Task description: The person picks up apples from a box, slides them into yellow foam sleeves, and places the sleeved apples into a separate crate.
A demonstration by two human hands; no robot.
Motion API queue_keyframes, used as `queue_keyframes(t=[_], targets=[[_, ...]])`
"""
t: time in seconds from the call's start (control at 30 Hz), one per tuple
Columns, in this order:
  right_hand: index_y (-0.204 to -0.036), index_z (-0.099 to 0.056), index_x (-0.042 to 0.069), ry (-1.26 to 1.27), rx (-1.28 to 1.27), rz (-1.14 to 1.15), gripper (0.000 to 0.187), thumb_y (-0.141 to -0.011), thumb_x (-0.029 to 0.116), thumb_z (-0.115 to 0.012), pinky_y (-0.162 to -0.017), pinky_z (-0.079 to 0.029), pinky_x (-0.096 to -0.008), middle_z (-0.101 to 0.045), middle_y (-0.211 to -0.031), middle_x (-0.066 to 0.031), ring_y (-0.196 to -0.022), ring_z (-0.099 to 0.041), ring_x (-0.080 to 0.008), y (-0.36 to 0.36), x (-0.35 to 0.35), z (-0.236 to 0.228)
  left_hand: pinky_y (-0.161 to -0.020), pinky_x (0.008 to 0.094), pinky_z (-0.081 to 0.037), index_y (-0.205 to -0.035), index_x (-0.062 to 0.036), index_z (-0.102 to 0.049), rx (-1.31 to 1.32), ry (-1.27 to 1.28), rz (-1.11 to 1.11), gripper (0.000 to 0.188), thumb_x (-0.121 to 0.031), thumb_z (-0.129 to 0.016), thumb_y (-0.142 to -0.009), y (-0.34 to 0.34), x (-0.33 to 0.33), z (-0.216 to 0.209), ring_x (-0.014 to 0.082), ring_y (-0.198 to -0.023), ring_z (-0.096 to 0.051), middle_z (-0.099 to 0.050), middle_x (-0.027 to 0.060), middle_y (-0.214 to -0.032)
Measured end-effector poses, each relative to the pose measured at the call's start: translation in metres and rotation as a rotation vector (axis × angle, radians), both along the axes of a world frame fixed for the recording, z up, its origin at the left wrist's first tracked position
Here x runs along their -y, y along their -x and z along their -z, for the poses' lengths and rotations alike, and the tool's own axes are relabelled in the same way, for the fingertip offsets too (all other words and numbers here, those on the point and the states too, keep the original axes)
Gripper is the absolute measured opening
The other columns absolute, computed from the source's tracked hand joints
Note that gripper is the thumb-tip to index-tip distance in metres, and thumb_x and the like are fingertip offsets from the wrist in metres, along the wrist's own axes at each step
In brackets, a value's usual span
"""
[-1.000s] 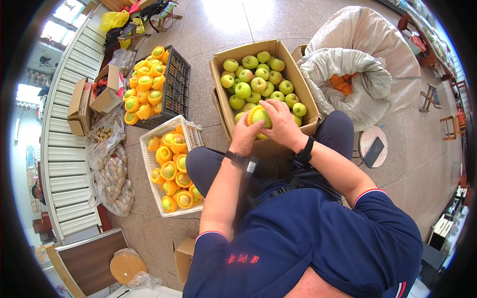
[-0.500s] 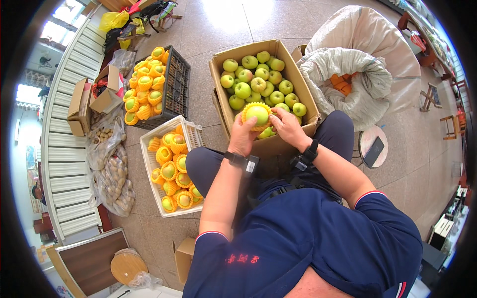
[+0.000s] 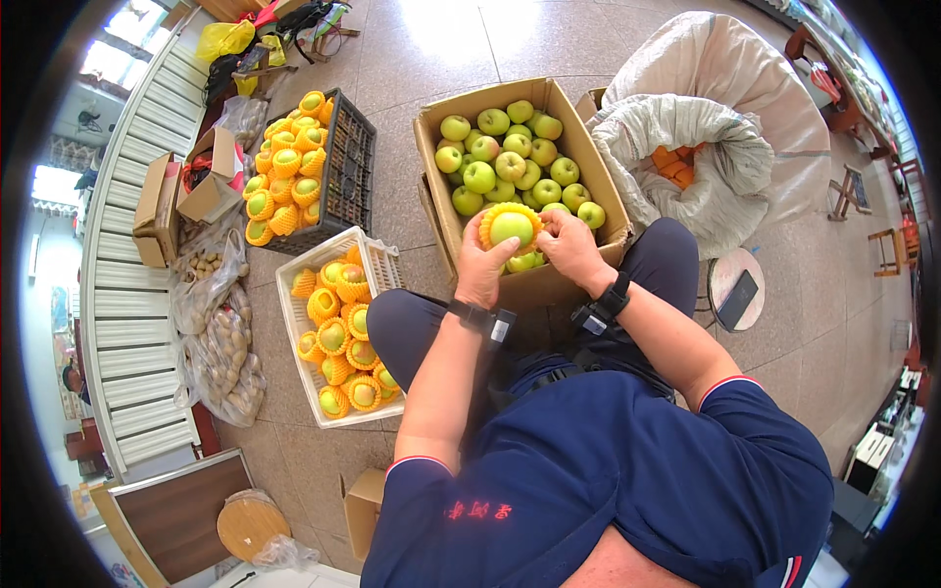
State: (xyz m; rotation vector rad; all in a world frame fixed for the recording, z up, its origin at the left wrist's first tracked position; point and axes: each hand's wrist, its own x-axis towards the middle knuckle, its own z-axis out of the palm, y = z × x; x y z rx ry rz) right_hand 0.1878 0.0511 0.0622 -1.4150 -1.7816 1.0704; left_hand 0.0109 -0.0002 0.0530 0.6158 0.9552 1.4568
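Note:
A green apple (image 3: 511, 225) sits in a yellow foam net sleeve (image 3: 487, 226) above the near edge of a cardboard box (image 3: 427, 147). My left hand (image 3: 481, 267) is closed around the sleeved apple from the left, thumb on its near side. On the other side, the fingers of my right hand (image 3: 572, 253) pinch the sleeve's right edge. Many loose green apples (image 3: 510, 165), some blushed red, fill the box below. To the left, a white plastic crate (image 3: 306, 377) holds apples in yellow foam sleeves (image 3: 334, 337).
A black crate (image 3: 345, 162) of sleeved apples stands beyond the white one. Right of the box is a rolled-open woven sack (image 3: 627, 167) with orange foam sleeves (image 3: 675, 165) inside. A round stool (image 3: 753, 312) bears a dark tablet-like object (image 3: 737, 299). Bags of potatoes (image 3: 227, 363) lie far left.
The sleeved apple has tilted slightly toward me and shifted a little right, showing more bare green skin. Both hands still hold it, with my right fingers at the sleeve's edge.

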Motion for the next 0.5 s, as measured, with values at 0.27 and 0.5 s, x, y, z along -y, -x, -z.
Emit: queue_keyframes(t=[0.27,0.5], targets=[[-0.14,-0.05,-0.003,-0.42,0.061,-0.255,0.067,-0.084,0.021,-0.076,-0.104,-0.051,-0.0441,-0.058,-0.137,-0.0261,-0.125,-0.06,-0.04,-0.003,0.005,-0.024,-0.093,0.0364,-0.061,-0.147,-0.0113,-0.045,0.092,0.082,0.06,0.066,0.001,-0.075,-0.09,0.003,0.003,-0.009,0.0216,-0.119,-0.065,-0.061,0.008,-0.134],[-0.143,-0.045,-0.003,-0.36,0.083,-0.28,0.076,-0.081,0.021,-0.082,-0.107,-0.049,-0.0448,-0.055,-0.138,-0.0252,-0.128,-0.057,-0.041,0.008,0.003,-0.021,-0.094,0.0361,-0.06,-0.149,-0.0123,-0.045,0.069,0.04,0.104,0.065,0.0,-0.075,-0.091,0.003,0.001,-0.005,0.0212,-0.121,-0.064,-0.06,0.007,-0.137]])
